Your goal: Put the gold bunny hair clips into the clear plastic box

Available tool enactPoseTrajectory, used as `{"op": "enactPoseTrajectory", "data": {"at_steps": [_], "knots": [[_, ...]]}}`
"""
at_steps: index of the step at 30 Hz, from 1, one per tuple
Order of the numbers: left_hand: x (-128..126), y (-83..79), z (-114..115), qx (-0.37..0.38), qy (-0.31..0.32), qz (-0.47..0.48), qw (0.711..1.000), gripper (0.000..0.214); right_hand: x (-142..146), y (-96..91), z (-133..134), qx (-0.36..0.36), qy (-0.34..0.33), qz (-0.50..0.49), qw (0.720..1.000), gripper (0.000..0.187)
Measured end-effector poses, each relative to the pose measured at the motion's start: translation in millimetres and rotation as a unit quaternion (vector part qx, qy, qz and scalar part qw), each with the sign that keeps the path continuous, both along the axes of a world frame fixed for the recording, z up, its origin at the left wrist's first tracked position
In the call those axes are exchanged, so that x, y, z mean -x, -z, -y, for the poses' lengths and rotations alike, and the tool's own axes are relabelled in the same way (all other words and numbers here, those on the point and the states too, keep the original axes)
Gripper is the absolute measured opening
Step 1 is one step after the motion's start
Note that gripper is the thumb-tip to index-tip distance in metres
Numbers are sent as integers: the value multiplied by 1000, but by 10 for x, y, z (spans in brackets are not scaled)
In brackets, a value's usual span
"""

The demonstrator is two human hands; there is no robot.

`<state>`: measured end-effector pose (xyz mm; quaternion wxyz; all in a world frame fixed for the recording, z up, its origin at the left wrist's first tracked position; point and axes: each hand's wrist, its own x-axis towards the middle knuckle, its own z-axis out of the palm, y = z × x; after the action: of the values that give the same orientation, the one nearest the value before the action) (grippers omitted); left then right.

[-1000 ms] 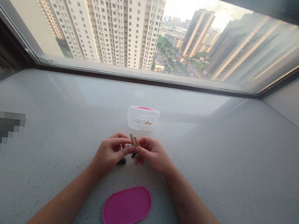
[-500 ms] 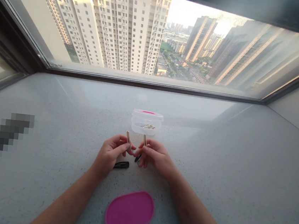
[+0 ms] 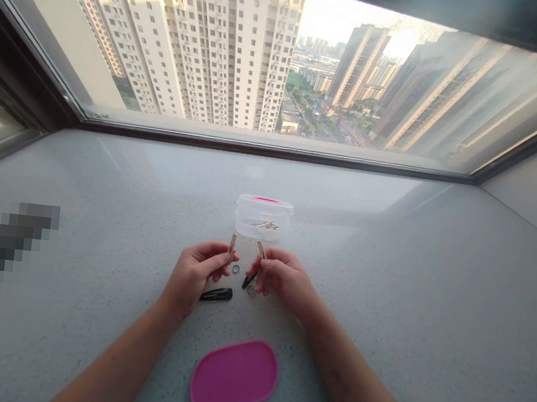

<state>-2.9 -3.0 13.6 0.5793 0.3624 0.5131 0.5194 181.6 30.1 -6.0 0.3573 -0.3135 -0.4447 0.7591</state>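
Note:
My left hand (image 3: 201, 272) pinches a light gold hair clip (image 3: 232, 244) that points upward from the fingertips. A second gold hair clip (image 3: 261, 249) stands tilted in the pinch of my right hand (image 3: 284, 276). Under the left hand lies a black snap hair clip (image 3: 218, 294), its near end hidden by the hand. Another black hair clip (image 3: 247, 281) is partly covered by my right fingers. Two small rings show on the surface: one ring (image 3: 236, 269) between the hands, the other ring (image 3: 251, 291) just below the right fingers.
Beyond my hands stands a clear plastic box (image 3: 247, 224) with several gold clips inside. A pink oval lid (image 3: 234, 380) lies close to me on the speckled counter (image 3: 384, 290). A window (image 3: 274, 144) borders the far side. At left is a blurred-out patch.
My hands have drawn slightly apart, each still pinching its gold clip. The right clip now leans more to the left. The ring between the hands has come into plain sight.

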Motion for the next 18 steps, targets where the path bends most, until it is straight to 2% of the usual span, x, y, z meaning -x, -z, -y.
{"op": "enactPoseTrajectory", "data": {"at_steps": [5,18], "knots": [[9,-7,-14,26,-24,32,999,18,-5,5,-7,3,2,4,1000,12],[18,15,-27,40,-15,39,998,20,-9,-15,-9,6,5,17,1000,14]]}}
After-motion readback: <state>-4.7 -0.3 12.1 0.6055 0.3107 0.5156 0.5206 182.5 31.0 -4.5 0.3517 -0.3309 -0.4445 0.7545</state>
